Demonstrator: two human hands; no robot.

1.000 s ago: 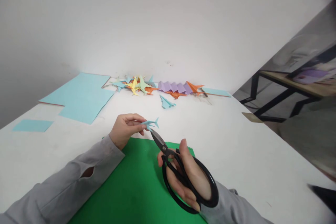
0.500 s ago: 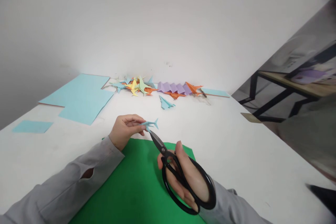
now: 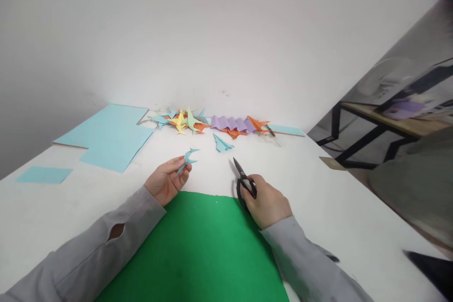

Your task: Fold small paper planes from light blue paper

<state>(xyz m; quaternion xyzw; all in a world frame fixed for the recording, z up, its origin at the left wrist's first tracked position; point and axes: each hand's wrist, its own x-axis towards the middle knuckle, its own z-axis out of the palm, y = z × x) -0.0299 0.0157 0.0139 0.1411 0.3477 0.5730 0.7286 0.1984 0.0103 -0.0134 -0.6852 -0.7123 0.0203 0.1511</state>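
Between the thumb and fingers of my left hand is a small light-blue folded paper figure with pointed ends, held above the white table. My right hand grips black-handled scissors low over the table, their blades together and pointing away from me. A green sheet lies below and between both hands. Beyond the scissors' tip rests another light-blue folded paper piece.
Along the wall lie several folded paper figures, a purple pleated paper strip and an orange figure. Large light-blue sheets and a small blue rectangle are at the left. A wooden-topped table stands beyond the right edge.
The scissors have moved away from the blue figure, to the right and down toward the table, and their blades have closed. My left hand has turned, tilting the figure.
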